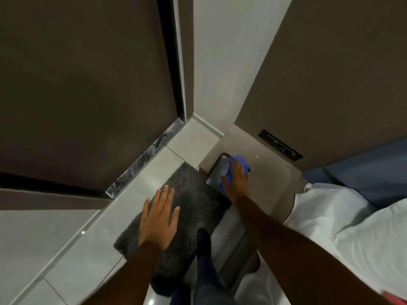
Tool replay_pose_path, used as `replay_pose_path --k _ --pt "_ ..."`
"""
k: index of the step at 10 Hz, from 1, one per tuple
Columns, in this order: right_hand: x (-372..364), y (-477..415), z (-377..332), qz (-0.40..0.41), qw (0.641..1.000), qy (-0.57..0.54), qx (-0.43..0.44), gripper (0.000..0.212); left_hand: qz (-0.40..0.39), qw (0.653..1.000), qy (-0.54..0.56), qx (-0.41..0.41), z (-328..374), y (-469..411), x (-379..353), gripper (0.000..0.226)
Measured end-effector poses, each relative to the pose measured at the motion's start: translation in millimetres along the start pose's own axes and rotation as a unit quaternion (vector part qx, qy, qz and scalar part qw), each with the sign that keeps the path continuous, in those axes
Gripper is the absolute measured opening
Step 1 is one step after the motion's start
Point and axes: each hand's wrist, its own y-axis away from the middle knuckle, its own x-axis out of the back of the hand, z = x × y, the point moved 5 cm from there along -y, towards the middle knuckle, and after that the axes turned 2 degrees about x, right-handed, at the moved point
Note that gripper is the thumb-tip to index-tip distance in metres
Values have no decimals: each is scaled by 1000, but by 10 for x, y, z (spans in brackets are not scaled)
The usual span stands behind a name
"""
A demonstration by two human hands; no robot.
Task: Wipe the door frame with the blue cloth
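The blue cloth lies bunched on a dark tray on the bedside table. My right hand rests flat on the cloth, fingers spread over it; whether it grips the cloth is unclear. My left hand hovers open above the grey mat, palm down, holding nothing. The door frame is a pale vertical strip with a dark gap, running up beside the brown door at the left. Both hands are well away from the frame.
A grey shaggy mat lies on the pale tiled floor. The bedside table stands right of it, with a switch panel on the brown wall behind. White bedding fills the right. My dark-socked foot stands on the mat.
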Motion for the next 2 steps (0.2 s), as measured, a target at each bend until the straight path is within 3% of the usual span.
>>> replay_pose_path --k 2 --pt "-31 71 -113 -25 995 88 41 71 19 999 -28 21 23 -121 117 81"
